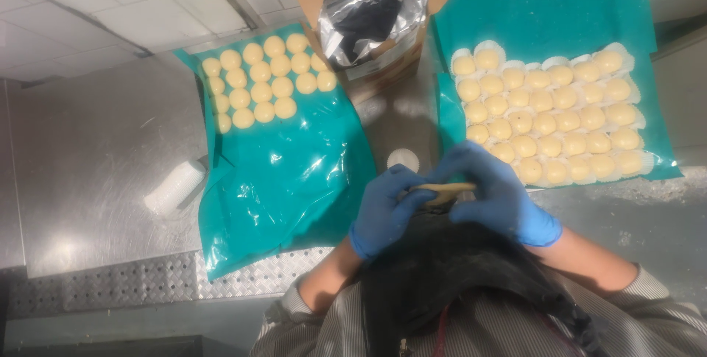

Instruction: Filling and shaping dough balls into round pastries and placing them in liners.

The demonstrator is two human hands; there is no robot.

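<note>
A pale dough piece [442,191] sits at lower centre of the frame, pinched between both gloved hands: the left hand [387,213] grips its left end, the right hand [495,195] curls over its right. Just above lies a white paper cup [403,159]; cupped dough balls [549,118] fill the teal sheet [560,11] at upper right.

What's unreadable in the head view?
- Pale flat piece: mostly covered by the left hand and right hand; shape unclear.
- Foil bag in the cardboard box: contents dark, top cut off by the frame edge.
- White roll: blurred, kind unclear.
</note>
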